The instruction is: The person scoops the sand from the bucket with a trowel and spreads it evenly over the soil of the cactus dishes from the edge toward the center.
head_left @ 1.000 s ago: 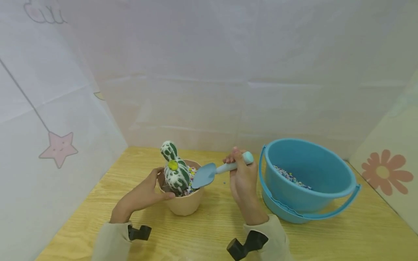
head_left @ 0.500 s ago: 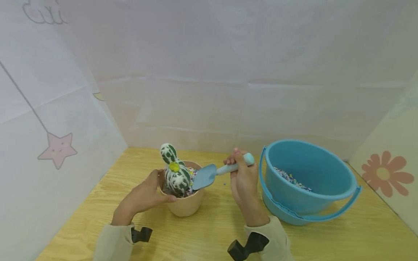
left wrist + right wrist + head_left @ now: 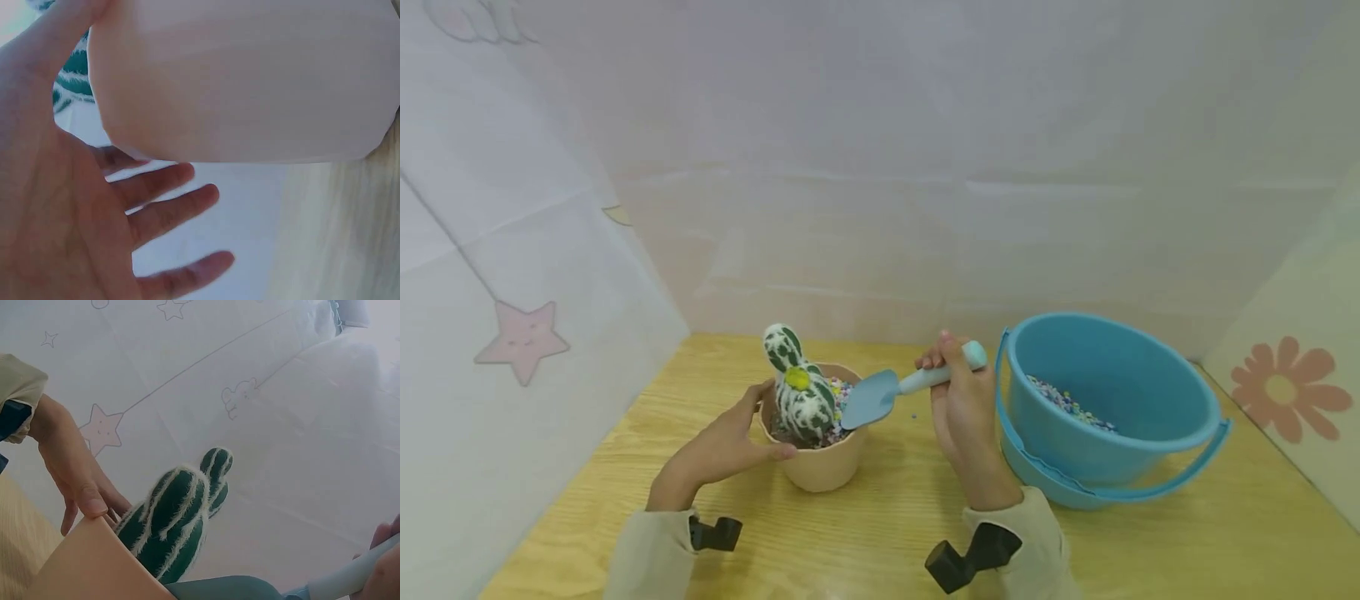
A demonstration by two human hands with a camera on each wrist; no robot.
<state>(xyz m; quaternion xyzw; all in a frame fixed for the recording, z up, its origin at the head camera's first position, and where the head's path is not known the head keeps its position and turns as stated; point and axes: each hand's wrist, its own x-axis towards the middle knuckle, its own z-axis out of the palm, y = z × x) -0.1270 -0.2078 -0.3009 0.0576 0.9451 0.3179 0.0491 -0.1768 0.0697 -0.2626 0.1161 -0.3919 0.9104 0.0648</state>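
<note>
A green knitted-looking cactus (image 3: 805, 407) with white fuzz and a yellow flower stands in a peach flower pot (image 3: 823, 468). Colourful beads (image 3: 837, 421) lie around its base on the right. My left hand (image 3: 726, 454) holds the pot's left side, thumb on the front rim; in the left wrist view the other fingers (image 3: 172, 215) spread beyond the pot. My right hand (image 3: 962, 408) grips the pale handle of a light blue trowel (image 3: 871, 400), whose blade tip reaches over the pot's right rim. The right wrist view shows the blade (image 3: 225, 587) beside the cactus, at the rim.
A large blue bucket (image 3: 1075, 471) with beads inside stands right of my right hand, its handle hanging down in front. One small blue bead (image 3: 913, 416) lies on the wooden table (image 3: 880, 533). Printed white cloth (image 3: 865, 208) encloses the back and sides.
Both hands keep their holds, and the trowel stays at the pot's right rim with barely any shift. The whole head view has moved slightly.
</note>
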